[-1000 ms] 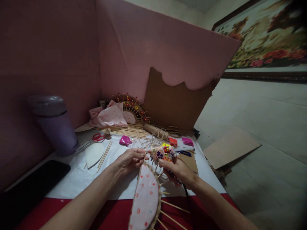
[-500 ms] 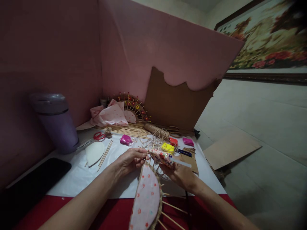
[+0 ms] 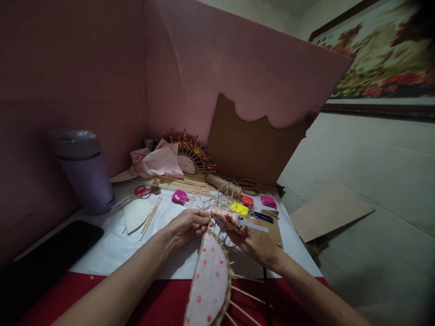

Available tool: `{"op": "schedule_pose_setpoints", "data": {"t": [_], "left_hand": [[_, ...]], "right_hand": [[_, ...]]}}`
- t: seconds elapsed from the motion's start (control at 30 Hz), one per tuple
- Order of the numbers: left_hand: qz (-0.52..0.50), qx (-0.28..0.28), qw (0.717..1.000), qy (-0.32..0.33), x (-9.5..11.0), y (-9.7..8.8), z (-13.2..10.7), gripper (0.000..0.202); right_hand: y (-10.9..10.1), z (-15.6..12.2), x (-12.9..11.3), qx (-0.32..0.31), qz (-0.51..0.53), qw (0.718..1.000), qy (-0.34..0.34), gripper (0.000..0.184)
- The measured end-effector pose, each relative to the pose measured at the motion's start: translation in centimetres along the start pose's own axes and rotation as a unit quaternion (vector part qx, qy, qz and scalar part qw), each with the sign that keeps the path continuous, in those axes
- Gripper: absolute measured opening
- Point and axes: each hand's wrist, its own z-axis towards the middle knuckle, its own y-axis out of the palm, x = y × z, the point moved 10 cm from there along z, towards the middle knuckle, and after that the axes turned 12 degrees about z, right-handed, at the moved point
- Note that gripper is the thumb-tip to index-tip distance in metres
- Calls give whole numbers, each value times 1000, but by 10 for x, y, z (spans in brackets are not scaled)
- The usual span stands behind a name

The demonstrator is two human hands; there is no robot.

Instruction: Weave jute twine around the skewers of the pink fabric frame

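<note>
Head view: a flower-print half-disc (image 3: 209, 280) hung across the near edge of the tabletop (image 3: 115, 249).
Half-disc: face covered, rim apparently twine-bound; wooden sticks (image 3: 246, 295) spread from its curve, visible outer ends bare.
Right hand (image 3: 254, 242): wrapped around what looked like a patterned glue gun (image 3: 228, 221), front end beside the left fingertips.
Left hand (image 3: 185, 226): thumb and fingers pinched on a stick at the half-disc's far tip.
Progress: judged partway; covering looked done, outer band and beads absent.
Far edge: a beaded fan (image 3: 204, 158), banded and seemingly complete, stood behind loose sticks (image 3: 180, 183).
</note>
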Motion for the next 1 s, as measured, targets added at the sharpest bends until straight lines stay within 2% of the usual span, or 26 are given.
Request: {"op": "schedule_pose_setpoints", "data": {"t": [0.4,0.6,0.7,0.83,0.9,1.0], "left_hand": [[0,-6,1000,13,-3,-2,4,19],[-1,-1,1000,3,-2,0,2,16],[-2,6,1000,2,0,1,0,14],[-2,9,1000,0,1,2,-1,11],[-1,5,1000,1,0,2,0,9],[0,2,1000,7,1,2,0,10]], "right_hand": [[-14,11,-17,3,16,1000,24,34],[-15,16,-8,-29,132,989,62,33],[-19,17,-4,-54,125,990,40,32],[-25,13,-12,-70,52,995,-47,30],[-24,10,-16,-72,46,993,-78,27],[-18,6,-18,-73,15,992,-106,33]]}}
